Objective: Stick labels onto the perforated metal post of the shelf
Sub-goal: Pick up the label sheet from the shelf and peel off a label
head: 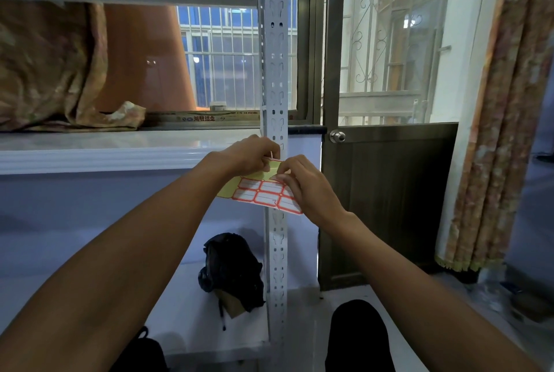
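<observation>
My hands meet in front of the post [275, 77], just below the front edge of the middle shelf [99, 155], with the label sheet [263, 194] held between them. My left hand [250, 155] is closed in a pinch at the sheet's upper edge, apparently lifting one label off its yellow backing, though the fingertips hide whether it has come free. My right hand [305, 185] is curled shut on the sheet's right side, steadying it. The sheet crosses the face of the post, which runs from the upper shelf down past my hands to the lower shelf [192, 296]. The risk, as I judge it, is a label folding onto itself or tearing at a corner if I peel too sharply, or landing crooked over the post's slots, where it has little metal to grip. The post is narrow, so a skewed placement would leave an edge overhanging. Room is fair: open air to the right toward the door [386, 191], but the middle shelf's lip sits close beside my left knuckles. A black bag [233, 269] lies on the lower shelf near the post's base, well below my hands.
</observation>
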